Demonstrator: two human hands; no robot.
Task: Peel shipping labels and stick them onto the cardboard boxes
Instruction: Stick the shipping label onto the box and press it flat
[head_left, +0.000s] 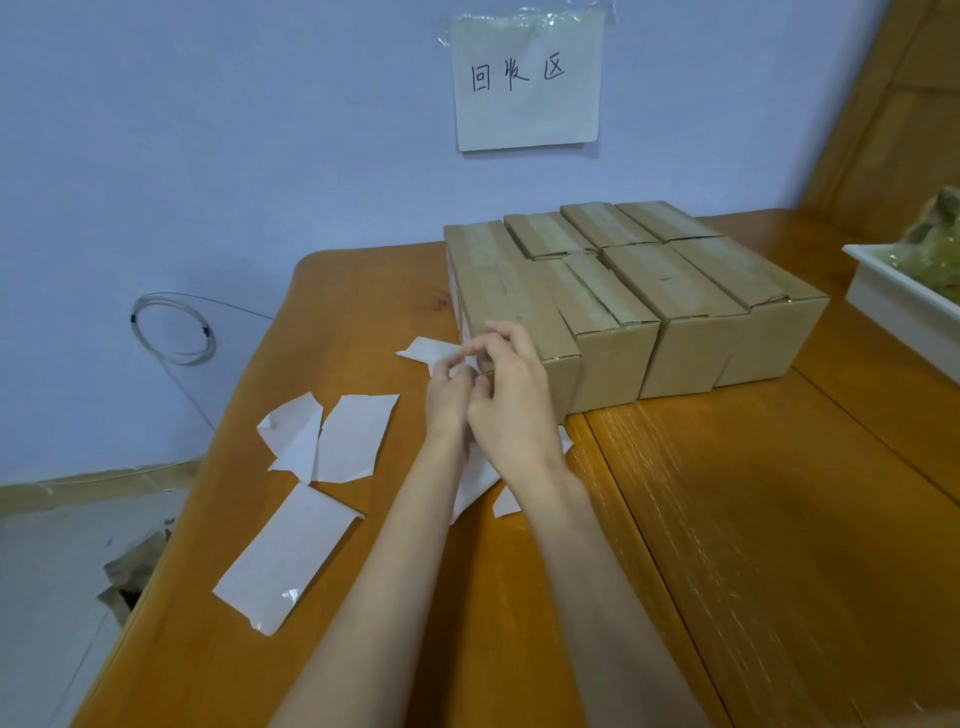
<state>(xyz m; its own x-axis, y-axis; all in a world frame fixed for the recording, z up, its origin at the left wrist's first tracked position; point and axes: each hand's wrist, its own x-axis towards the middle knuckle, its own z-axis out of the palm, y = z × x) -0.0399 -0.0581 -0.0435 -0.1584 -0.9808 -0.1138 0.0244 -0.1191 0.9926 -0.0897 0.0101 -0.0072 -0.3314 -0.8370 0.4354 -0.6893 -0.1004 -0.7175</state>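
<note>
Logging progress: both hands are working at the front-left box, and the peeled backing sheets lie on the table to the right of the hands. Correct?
Not quite. In the head view the backing sheets lie left of the hands, not right. Both the left hand and right hand are at the front-left box.

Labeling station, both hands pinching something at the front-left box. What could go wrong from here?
1. Both hands, left hand and right hand, work a small label against the front-left box; it may crease or stick crooked.
2. Loose backing sheets litter the table; a sticky label could catch one.
3. One sheet lies near the table's left edge and might slide off.
</note>
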